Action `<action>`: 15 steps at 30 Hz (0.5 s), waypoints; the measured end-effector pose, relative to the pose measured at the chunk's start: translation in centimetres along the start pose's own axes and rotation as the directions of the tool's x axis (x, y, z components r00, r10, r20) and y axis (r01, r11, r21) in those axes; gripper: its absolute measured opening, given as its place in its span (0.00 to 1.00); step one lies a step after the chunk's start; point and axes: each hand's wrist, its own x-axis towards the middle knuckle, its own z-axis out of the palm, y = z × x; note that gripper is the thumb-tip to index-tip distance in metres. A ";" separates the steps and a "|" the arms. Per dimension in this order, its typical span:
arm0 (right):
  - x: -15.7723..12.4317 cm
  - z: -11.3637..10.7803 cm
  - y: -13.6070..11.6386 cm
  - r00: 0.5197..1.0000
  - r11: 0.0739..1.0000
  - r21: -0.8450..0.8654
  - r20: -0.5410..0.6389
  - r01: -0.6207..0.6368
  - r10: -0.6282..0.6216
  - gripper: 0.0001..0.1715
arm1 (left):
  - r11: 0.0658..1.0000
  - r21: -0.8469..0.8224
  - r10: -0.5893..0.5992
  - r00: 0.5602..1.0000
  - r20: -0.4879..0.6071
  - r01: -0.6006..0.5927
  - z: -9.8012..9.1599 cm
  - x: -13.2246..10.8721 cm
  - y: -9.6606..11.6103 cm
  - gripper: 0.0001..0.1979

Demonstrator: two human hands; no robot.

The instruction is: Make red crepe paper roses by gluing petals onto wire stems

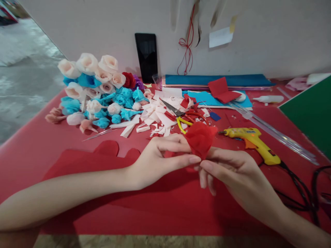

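A red paper flower [200,139] is held upright between both hands above the red table. My left hand [161,156] comes from the left, its thumb and fingers closed on the flower's left side and lower part. From the right, my right hand [230,168] pinches the flower's base with thumb and forefinger, its other fingers curled below. The two thumb tips nearly meet under the bloom. Beneath my left wrist lies red crepe paper [74,163], with a rounded red petal piece [107,148] at its far edge.
Scissors [176,109] with yellow and red handles lie among white paper scraps [152,115]. A yellow glue gun [254,141] with a black cable is at right. Finished paper flowers [103,89] crowd the back left. A phone [147,57] leans on the wall; clear sticks [281,136] lie at right.
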 end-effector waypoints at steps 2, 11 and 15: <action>-0.1 0.0 0.0 1.000 1.000 -0.015 0.006 0.017 -0.016 0.10 | 0.998 0.049 0.030 1.000 0.001 -0.030 0.0 0.0 0.2 0.06; -0.4 -0.1 0.1 0.987 0.981 -0.128 -0.051 0.147 -0.155 0.14 | 0.998 0.013 0.055 0.998 -0.022 -0.055 -0.1 -0.1 0.0 0.07; -0.3 0.1 0.0 0.988 0.981 -0.131 -0.053 0.140 -0.148 0.13 | 0.996 0.049 0.072 0.997 -0.026 -0.071 -0.1 -0.1 0.2 0.06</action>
